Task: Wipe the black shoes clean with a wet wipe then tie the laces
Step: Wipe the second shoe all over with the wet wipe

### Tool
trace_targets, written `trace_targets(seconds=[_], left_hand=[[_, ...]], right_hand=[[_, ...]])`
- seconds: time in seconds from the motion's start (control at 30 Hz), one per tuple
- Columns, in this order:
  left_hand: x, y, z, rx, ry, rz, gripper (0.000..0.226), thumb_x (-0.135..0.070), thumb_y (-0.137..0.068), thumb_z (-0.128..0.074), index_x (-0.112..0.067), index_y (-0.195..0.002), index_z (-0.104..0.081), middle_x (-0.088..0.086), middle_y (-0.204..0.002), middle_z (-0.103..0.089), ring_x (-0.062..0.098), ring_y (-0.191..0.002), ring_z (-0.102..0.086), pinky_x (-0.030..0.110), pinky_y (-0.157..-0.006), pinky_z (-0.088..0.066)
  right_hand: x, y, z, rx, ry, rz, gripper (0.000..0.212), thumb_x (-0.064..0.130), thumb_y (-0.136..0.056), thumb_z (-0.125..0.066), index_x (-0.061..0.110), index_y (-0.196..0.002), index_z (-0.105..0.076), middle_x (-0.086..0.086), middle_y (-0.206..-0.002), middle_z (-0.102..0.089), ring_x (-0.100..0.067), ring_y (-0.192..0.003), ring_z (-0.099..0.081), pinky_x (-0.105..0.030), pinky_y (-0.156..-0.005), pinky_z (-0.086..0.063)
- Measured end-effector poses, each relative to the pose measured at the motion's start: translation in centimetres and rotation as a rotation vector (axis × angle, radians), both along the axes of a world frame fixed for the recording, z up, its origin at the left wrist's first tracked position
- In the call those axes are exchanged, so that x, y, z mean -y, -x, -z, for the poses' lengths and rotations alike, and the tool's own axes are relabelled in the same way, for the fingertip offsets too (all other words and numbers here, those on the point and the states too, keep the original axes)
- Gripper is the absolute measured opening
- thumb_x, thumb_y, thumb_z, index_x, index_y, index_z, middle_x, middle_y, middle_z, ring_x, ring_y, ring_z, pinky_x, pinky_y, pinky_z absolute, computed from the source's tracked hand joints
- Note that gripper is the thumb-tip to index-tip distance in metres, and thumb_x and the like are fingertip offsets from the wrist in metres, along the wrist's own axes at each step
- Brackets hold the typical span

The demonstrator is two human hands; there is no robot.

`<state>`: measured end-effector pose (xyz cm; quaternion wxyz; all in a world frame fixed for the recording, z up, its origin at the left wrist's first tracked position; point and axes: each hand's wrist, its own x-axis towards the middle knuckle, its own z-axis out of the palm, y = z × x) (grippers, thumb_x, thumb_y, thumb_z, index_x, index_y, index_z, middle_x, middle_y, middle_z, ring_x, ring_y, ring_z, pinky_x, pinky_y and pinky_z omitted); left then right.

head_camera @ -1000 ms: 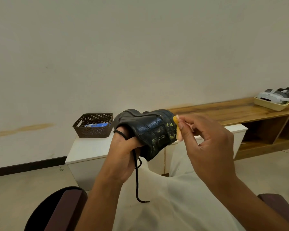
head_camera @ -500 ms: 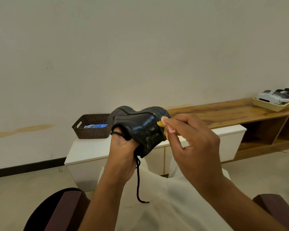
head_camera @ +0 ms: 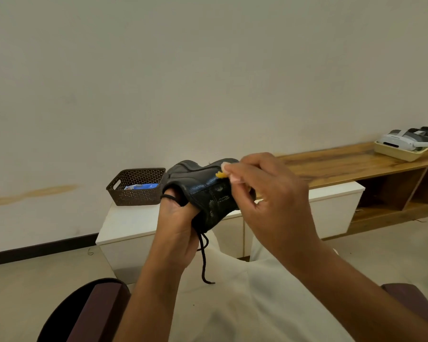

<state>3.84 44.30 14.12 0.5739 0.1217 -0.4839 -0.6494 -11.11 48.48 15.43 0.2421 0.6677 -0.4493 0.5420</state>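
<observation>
A black shoe (head_camera: 203, 191) is held up in front of me, its dirty side with pale smears turned toward me. My left hand (head_camera: 176, 225) grips it from below, fingers tucked into its opening, a loop of black lace over one finger. A loose black lace (head_camera: 204, 260) hangs down from the shoe. My right hand (head_camera: 265, 201) pinches a small wad of wet wipe (head_camera: 220, 174), stained yellow, and presses it against the shoe's upper edge.
A brown perforated basket (head_camera: 136, 187) with a blue packet inside stands on a low white cabinet (head_camera: 124, 228). A long wooden shelf (head_camera: 356, 161) runs right, with a cream tray (head_camera: 398, 151) holding a white headset. Chair armrests flank my lap.
The shoe has been turned in my left hand and shifted left. My right hand with the wipe has moved left and up along the shoe's side to its upper edge.
</observation>
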Motion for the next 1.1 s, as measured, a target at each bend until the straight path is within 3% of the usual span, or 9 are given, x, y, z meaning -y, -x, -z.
trace_targets(seconds=[0.13, 0.3, 0.5, 0.73, 0.87, 0.97, 1.03, 1.1], left_hand=[[0.1, -0.3, -0.2, -0.027, -0.022, -0.043, 0.037, 0.008, -0.079, -0.058, -0.010, -0.111, -0.064, 0.024, -0.124, -0.060, 0.037, -0.112, -0.062, 0.042, -0.078, -0.056], [0.2, 0.0, 0.1, 0.000, 0.011, -0.071, 0.042, 0.010, -0.079, -0.057, -0.011, -0.116, -0.063, 0.017, -0.125, -0.063, 0.035, -0.118, -0.059, 0.048, -0.087, -0.054], [0.2, -0.6, -0.2, -0.029, -0.018, -0.049, 0.040, 0.012, -0.079, -0.055, -0.011, -0.110, -0.065, 0.019, -0.119, -0.064, 0.034, -0.110, -0.064, 0.041, -0.076, -0.057], [0.8, -0.5, 0.6, -0.019, -0.021, -0.103, 0.044, 0.009, -0.084, -0.057, -0.001, -0.126, -0.053, 0.024, -0.130, -0.057, 0.041, -0.122, -0.054, 0.056, -0.095, -0.048], [0.5, -0.7, 0.1, -0.031, 0.005, -0.045, 0.038, 0.015, -0.086, -0.052, -0.004, -0.118, -0.061, 0.026, -0.127, -0.058, 0.043, -0.119, -0.056, 0.052, -0.088, -0.053], [0.5, -0.9, -0.1, -0.040, -0.011, -0.071, 0.039, 0.014, -0.083, -0.055, -0.012, -0.108, -0.070, 0.019, -0.119, -0.065, 0.036, -0.112, -0.063, 0.043, -0.079, -0.056], [0.7, -0.9, -0.1, -0.032, -0.023, -0.102, 0.038, 0.014, -0.084, -0.056, -0.005, -0.116, -0.062, 0.021, -0.122, -0.063, 0.038, -0.115, -0.060, 0.047, -0.082, -0.056], [0.9, -0.9, 0.1, -0.023, -0.029, -0.124, 0.039, 0.011, -0.086, -0.057, 0.000, -0.123, -0.055, 0.023, -0.127, -0.059, 0.040, -0.120, -0.056, 0.053, -0.091, -0.052]], right_hand=[[-0.5, 0.9, 0.8, -0.031, -0.016, -0.025, 0.016, 0.006, -0.094, -0.067, 0.004, -0.105, -0.079, -0.006, -0.094, -0.073, -0.015, -0.080, -0.065, -0.022, -0.072, -0.055], [0.6, 1.2, -0.9, 0.050, -0.030, 0.060, 0.014, 0.001, -0.092, -0.070, 0.005, -0.104, -0.078, -0.005, -0.093, -0.071, -0.007, -0.079, -0.058, -0.005, -0.076, -0.042], [0.1, 0.4, 0.6, -0.043, -0.058, -0.038, 0.014, 0.003, -0.094, -0.069, 0.005, -0.105, -0.078, -0.006, -0.095, -0.071, -0.015, -0.081, -0.064, -0.021, -0.072, -0.052], [1.1, 0.6, -0.9, 0.028, -0.049, 0.057, 0.015, 0.000, -0.092, -0.070, 0.006, -0.103, -0.078, -0.006, -0.092, -0.070, -0.012, -0.078, -0.060, -0.008, -0.074, -0.042], [0.6, -0.6, -0.1, -0.029, -0.062, -0.015, 0.015, -0.001, -0.092, -0.070, 0.006, -0.103, -0.078, -0.005, -0.093, -0.070, -0.015, -0.081, -0.061, -0.014, -0.075, -0.044], [0.0, -0.2, 1.3, -0.048, -0.070, -0.020, 0.016, 0.002, -0.093, -0.069, 0.006, -0.105, -0.079, -0.006, -0.093, -0.071, -0.017, -0.080, -0.064, -0.025, -0.071, -0.053], [0.1, 0.6, 1.2, -0.002, -0.064, -0.012, 0.017, 0.000, -0.093, -0.068, 0.006, -0.106, -0.079, -0.006, -0.093, -0.072, -0.016, -0.077, -0.065, -0.026, -0.069, -0.053], [0.4, 0.9, 0.5, 0.033, -0.050, 0.004, 0.017, 0.001, -0.094, -0.069, 0.005, -0.106, -0.079, -0.006, -0.093, -0.072, -0.014, -0.076, -0.064, -0.019, -0.069, -0.052]])
